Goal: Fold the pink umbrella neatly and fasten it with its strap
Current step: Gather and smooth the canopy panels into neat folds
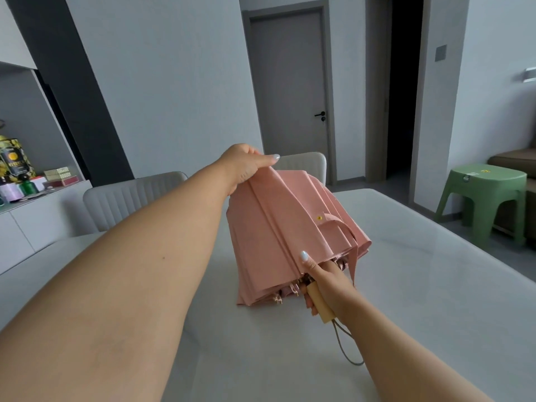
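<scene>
- Table: pale grey, glossy top, filled the lower half of the view
- Pink umbrella: collapsed, its canopy's lower edge met the tabletop near the middle
- Wrist cord: grey loop from the umbrella's handle, lay near the tabletop; contact could not be told
- Counter: white, far left, bore tins, boxes and small bottles
</scene>
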A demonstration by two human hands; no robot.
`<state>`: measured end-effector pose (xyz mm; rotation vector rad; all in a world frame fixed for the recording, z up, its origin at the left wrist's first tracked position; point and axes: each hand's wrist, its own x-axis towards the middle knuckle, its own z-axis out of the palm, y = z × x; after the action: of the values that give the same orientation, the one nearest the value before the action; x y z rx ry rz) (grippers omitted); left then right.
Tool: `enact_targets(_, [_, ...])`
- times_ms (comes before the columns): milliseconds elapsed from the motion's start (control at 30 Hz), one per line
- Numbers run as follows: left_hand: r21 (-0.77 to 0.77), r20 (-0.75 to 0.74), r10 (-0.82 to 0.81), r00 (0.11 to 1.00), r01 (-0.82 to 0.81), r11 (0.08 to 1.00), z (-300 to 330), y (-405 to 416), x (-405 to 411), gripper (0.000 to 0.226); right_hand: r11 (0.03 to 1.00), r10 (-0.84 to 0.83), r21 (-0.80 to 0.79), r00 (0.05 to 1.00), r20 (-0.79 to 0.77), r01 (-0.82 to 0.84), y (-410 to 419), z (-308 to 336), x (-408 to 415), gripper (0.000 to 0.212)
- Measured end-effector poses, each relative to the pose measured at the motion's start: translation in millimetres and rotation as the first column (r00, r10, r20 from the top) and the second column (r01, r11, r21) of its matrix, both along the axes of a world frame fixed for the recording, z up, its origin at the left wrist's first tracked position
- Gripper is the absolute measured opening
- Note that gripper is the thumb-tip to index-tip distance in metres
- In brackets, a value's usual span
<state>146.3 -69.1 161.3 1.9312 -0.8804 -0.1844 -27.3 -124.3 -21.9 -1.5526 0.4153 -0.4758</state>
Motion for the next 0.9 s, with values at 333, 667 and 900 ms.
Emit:
enact_targets(333, [-0.066,0.126,0.090,0.988,-0.082,0.994,8,-12,-8,0.009,0.998,-0.036,0.047,0.999,0.033,0.034,-11,3,7,0.066])
enact_targets(667, [-0.090,0.083,0.066,0.994,-0.058,0.994,7,-16,-8,0.007,0.999,-0.034,0.027,0.997,0.064,0.032,-18,-5,9,0.052])
enact_targets(900, [-0.195,0.352,0.263,0.898,-0.205,0.959,-8,-15,-6,0.011,0.998,-0.049,0.041,0.997,0.062,0.046,-18,-7,8,0.064])
